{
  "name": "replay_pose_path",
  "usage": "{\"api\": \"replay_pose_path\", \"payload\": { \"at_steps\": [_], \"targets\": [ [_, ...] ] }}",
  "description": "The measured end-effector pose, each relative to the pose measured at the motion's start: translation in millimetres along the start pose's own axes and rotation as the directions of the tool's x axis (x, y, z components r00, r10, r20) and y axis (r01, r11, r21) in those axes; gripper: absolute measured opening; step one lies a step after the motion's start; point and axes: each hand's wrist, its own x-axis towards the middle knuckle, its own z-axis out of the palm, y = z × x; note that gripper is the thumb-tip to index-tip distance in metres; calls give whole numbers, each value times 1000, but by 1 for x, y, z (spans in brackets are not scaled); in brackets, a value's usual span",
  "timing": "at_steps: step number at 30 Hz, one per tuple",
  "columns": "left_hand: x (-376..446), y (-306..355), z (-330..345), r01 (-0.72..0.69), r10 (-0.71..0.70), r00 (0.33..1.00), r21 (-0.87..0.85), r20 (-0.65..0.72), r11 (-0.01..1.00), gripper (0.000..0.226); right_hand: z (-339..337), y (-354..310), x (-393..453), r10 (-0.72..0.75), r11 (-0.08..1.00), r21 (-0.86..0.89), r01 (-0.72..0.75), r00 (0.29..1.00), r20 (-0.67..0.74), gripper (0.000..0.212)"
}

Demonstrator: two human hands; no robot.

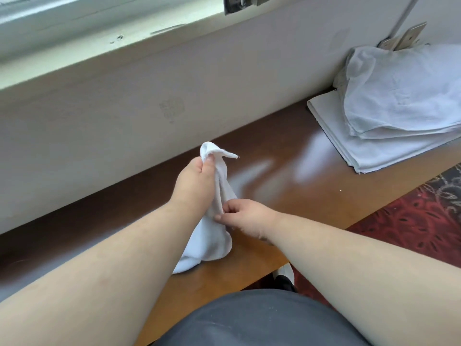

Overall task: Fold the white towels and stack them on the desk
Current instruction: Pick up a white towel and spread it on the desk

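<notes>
Hands [197, 181] [245, 216], towel [212, 240] hanging lengthwise

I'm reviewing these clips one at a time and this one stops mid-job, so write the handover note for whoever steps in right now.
Left hand: pinches the top of a small white towel, held up bunched and unfolded, its lower end touching the wooden desk.
Right hand: pinches the same towel partway down.
Far right of the desk: a pile of white towels, flat folded ones at the bottom, looser ones draped on top.
Done: some towels already lie folded there.
Left: spread and fold the held towel, add it to the pile, tidy the loose ones.
</notes>
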Motion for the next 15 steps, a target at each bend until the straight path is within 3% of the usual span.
{"api": "replay_pose_path", "payload": {
  "at_steps": [4,6,8,9,12,15],
  "targets": [
    [9,9,-3,14,-11,999,93,-30,996,51,12,-8,-7,-57,997,58,58,998,-15,33],
    [15,19,-2,19,-17,1000,102,-19,995,49,14,-11,-9,-29,959,280,37,999,-32,33],
    [22,28,2,33,-34,999,62,6,998,47,11,-9,-10,29,830,557,-28,1000,7,24],
    [25,32,5,43,-43,999,32,20,999,44,7,-9,-13,32,788,614,-48,999,37,21],
    [37,40,20,57,-57,998,9,39,998,48,-15,3,-23,42,826,557,-81,996,82,24],
    [52,50,41,75,-75,993,6,95,997,52,-52,19,-27,96,836,547,-43,993,-69,33]
  ]
}}
